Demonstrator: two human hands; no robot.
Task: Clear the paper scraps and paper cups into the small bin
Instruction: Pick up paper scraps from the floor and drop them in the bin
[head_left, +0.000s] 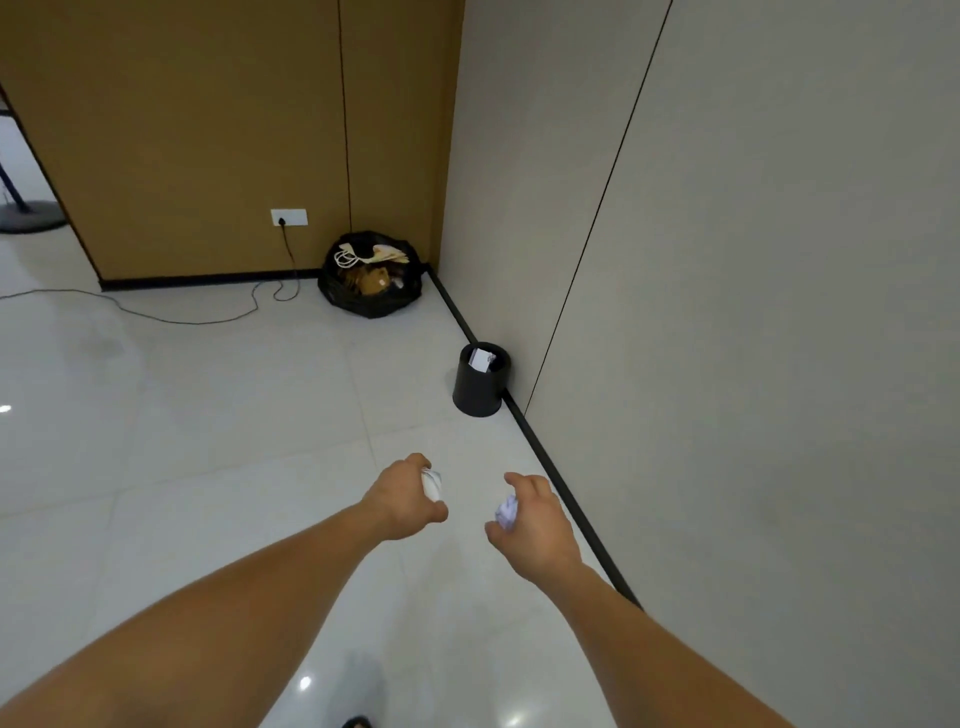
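Looking down from the head camera, we hold paper in both hands: our left hand (408, 493) curls round a white wad (432, 484), our right hand (537, 522) grips a crumpled scrap (507, 512). The small black bin (478, 389) stands ahead against the wall (727, 312), well apart from our hands; a toss from here could miss its narrow mouth

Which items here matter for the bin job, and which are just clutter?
Job:
small black bin
crumpled paper in right hand
white paper item in left hand

Lying about:
black rubbish bag
cable
wall socket
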